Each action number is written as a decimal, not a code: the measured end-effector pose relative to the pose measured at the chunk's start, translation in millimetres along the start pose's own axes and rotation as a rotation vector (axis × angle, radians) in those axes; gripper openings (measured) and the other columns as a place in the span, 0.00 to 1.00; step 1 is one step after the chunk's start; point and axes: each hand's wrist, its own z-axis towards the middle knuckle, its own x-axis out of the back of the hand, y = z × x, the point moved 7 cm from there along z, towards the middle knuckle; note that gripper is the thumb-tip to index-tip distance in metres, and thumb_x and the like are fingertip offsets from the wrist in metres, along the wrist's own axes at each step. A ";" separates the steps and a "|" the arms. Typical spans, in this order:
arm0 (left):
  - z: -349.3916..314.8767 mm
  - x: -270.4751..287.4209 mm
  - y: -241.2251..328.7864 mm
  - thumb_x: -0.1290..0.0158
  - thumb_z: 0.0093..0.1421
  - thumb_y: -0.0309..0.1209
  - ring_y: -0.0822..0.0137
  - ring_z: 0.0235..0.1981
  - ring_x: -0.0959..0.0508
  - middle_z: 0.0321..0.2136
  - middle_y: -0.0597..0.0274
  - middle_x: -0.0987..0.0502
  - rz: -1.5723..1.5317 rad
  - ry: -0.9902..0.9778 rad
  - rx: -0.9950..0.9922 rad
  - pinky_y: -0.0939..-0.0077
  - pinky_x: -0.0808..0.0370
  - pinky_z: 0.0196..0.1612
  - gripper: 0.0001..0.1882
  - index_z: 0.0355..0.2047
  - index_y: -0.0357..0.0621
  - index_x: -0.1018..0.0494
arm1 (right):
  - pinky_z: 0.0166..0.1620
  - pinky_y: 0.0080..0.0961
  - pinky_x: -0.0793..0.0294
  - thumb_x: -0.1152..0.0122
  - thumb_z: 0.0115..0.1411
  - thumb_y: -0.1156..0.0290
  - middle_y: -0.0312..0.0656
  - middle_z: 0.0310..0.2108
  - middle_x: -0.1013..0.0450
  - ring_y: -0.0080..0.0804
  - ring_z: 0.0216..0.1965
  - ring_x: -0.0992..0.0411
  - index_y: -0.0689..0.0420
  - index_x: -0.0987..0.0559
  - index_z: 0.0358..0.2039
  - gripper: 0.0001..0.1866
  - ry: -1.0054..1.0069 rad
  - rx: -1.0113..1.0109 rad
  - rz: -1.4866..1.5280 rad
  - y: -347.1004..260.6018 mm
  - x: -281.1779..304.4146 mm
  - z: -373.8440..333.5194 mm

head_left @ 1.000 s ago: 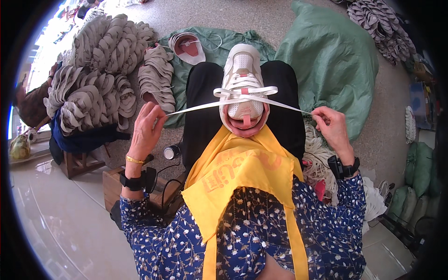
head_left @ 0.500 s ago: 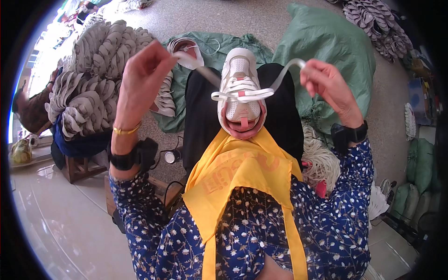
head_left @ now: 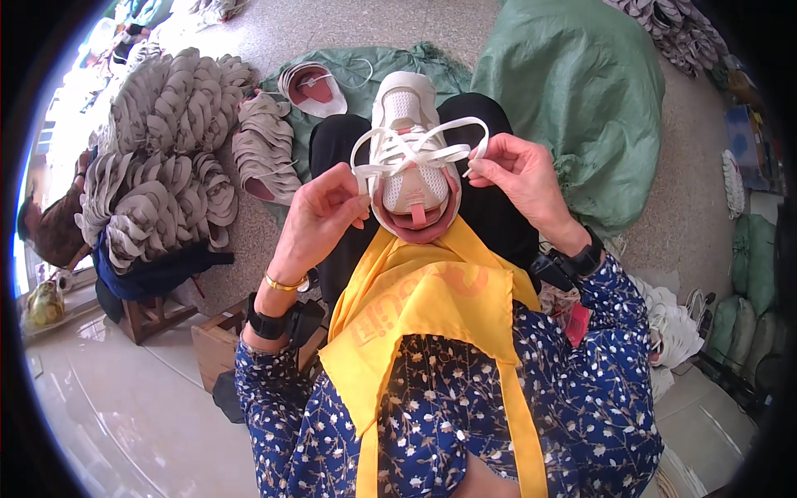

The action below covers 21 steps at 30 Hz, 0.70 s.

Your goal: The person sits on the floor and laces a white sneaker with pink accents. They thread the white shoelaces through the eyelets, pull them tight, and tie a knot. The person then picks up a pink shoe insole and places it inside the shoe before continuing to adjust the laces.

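White lace runs over the shoe between my two grips, and I have one on each side of it. My left grip pinches the lace between thumb and fingertips, just left of the collar. My right grip has thumb and forefinger pressed together on the lace too; from there it arcs up and back over the front of the shoe.

The shoe, pale with a pink lining, sits between the grips, toe pointing away from me, heel close to the yellow apron. Black trousers show on both sides of it.

Beyond my left grip a loose shoe upper lies on a green sheet, with a row of nested uppers nearer to that grip. Farther left of it stand tall heaps of grey pieces. Past my right grip a big green sack spreads over the floor. Below my left grip, beside the forearm, is a wooden box.
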 end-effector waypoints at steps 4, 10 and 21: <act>-0.1 -0.1 -3.8 0.44 0.70 0.22 0.77 0.34 0.19 0.35 0.65 0.20 -0.079 0.054 -0.046 0.81 0.20 0.41 0.03 0.38 0.39 0.28 | 0.44 0.22 0.15 0.34 0.65 0.81 0.37 0.36 0.19 0.22 0.39 0.19 0.65 0.20 0.38 0.03 -0.006 0.026 -0.005 1.9 -3.1 0.4; -1.1 -0.7 -10.1 0.43 0.69 0.22 0.74 0.37 0.17 0.39 0.60 0.19 -0.112 0.091 -0.053 0.78 0.17 0.43 0.05 0.37 0.39 0.29 | 0.45 0.22 0.15 0.35 0.64 0.83 0.37 0.36 0.19 0.22 0.39 0.19 0.65 0.20 0.37 0.03 0.024 0.038 0.015 9.5 -6.1 1.2; -1.4 1.1 -16.9 0.43 0.70 0.22 0.74 0.38 0.17 0.39 0.59 0.19 -0.151 0.107 -0.070 0.77 0.18 0.44 0.05 0.37 0.39 0.29 | 0.44 0.21 0.15 0.34 0.63 0.84 0.37 0.34 0.18 0.21 0.37 0.19 0.65 0.21 0.34 0.03 0.072 0.103 -0.060 1.6 -10.8 -0.9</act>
